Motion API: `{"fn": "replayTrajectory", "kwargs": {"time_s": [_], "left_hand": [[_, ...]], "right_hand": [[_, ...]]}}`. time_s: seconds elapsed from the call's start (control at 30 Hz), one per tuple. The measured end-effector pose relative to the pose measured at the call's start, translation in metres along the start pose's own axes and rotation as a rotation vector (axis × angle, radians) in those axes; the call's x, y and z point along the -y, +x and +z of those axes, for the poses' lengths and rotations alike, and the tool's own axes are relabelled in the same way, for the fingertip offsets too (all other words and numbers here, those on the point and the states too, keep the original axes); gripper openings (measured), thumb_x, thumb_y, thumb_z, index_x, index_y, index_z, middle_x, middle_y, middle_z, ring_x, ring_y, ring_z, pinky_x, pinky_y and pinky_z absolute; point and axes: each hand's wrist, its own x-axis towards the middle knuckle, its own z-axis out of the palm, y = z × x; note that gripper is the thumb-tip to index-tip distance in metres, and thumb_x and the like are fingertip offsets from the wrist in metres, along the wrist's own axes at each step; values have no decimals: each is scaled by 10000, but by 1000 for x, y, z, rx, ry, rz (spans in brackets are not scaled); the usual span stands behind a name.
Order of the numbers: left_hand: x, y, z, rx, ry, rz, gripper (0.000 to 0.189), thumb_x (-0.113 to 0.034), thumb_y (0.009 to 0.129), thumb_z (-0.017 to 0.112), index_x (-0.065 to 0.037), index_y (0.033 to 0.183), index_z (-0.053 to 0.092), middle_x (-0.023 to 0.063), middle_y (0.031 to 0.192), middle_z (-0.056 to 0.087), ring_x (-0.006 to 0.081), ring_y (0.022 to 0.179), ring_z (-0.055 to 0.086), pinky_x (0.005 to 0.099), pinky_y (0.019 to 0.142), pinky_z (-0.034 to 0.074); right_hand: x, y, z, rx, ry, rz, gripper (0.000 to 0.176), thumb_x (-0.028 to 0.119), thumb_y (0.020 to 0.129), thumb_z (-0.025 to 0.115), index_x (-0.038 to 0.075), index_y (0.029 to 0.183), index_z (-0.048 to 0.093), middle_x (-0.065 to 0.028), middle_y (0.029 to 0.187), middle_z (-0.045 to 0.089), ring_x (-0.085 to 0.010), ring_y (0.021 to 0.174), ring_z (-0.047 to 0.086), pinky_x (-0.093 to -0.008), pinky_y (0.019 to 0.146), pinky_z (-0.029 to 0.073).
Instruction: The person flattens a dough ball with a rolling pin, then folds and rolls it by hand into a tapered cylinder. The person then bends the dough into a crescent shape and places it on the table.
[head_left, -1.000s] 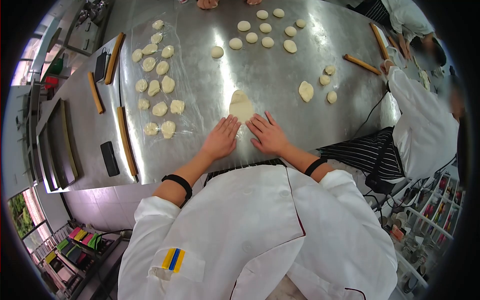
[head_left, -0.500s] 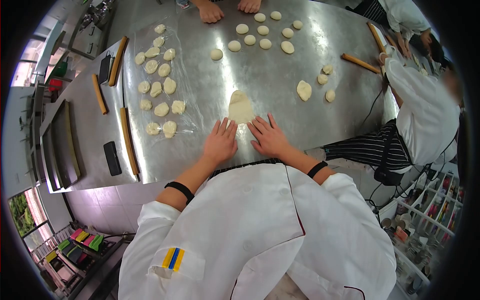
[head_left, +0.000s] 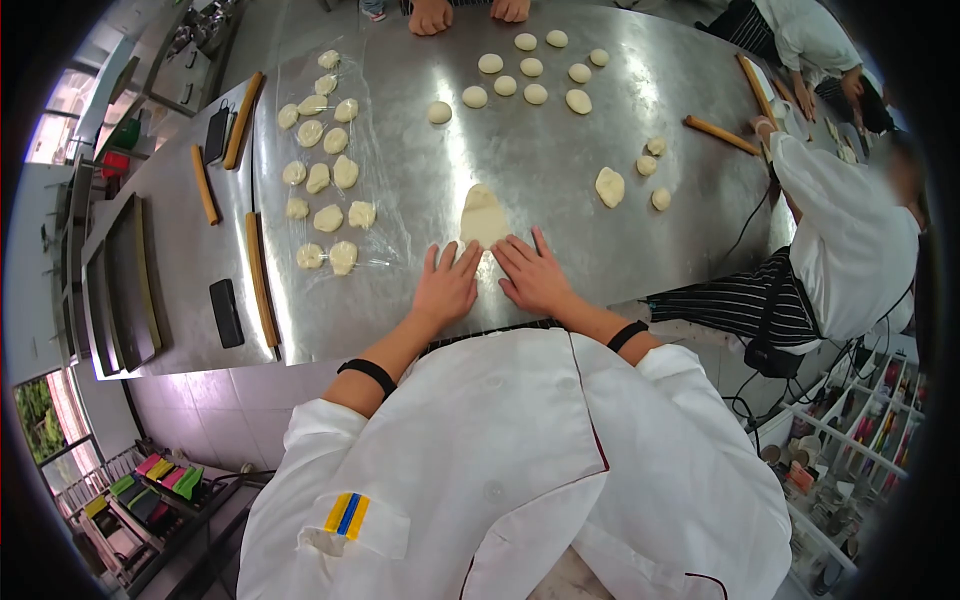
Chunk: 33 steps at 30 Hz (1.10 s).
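A flattened, elongated piece of dough (head_left: 484, 215) lies on the metal table in front of me, narrower at its far end. My left hand (head_left: 446, 283) rests at its near left edge, fingers spread, fingertips touching the dough. At the near right edge, my right hand (head_left: 532, 274) has its fingers stretched out flat and its fingertips on the dough. Neither hand grips anything. To the left, several rough dough pieces (head_left: 345, 172) sit on clear plastic film. Smooth dough balls (head_left: 531, 67) are grouped at the far side, and a flatter piece (head_left: 609, 187) lies to the right.
Rolling pins (head_left: 260, 280) and a black phone-like object (head_left: 226, 313) lie on the left of the metal table (head_left: 400, 330). Another rolling pin (head_left: 722, 135) is at the right, near a co-worker (head_left: 850, 220). Another person's hands (head_left: 431, 16) rest at the far edge.
My hands have drawn slightly closer together at the dough's near edge. The whole view has shifted a little, and the hands at the far edge sit slightly higher in view.
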Motion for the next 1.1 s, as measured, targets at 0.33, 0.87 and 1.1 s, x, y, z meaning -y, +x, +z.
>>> {"fn": "replayTrajectory", "kwargs": {"time_s": [0.33, 0.87, 1.1], "left_hand": [[6, 6, -4, 64, -16, 31, 590, -304, 917, 572, -87, 1459, 489, 15, 1526, 451, 284, 1336, 420, 554, 1130, 293], [48, 105, 33, -239, -754, -604, 439, -174, 876, 668, -86, 1306, 647, 89, 1270, 624, 291, 1098, 560, 432, 1049, 384], [47, 111, 34, -218, -529, -358, 403, -126, 859, 692, -24, 1247, 668, 72, 1359, 579, 372, 1225, 489, 464, 1043, 421]], "right_hand": [[-6, 7, -16, 56, 55, 13, 595, 358, 966, 550, 51, 1467, 456, -88, 1458, 506, -251, 1416, 400, -608, 1222, 149], [-30, 102, -16, -329, 930, 831, 377, 73, 841, 681, -8, 1208, 651, -156, 1189, 594, -348, 1109, 570, -419, 964, 489], [-39, 113, 24, -438, 631, 470, 401, 102, 805, 757, 17, 1188, 670, -165, 1143, 618, -343, 1023, 613, -393, 889, 525]]}}
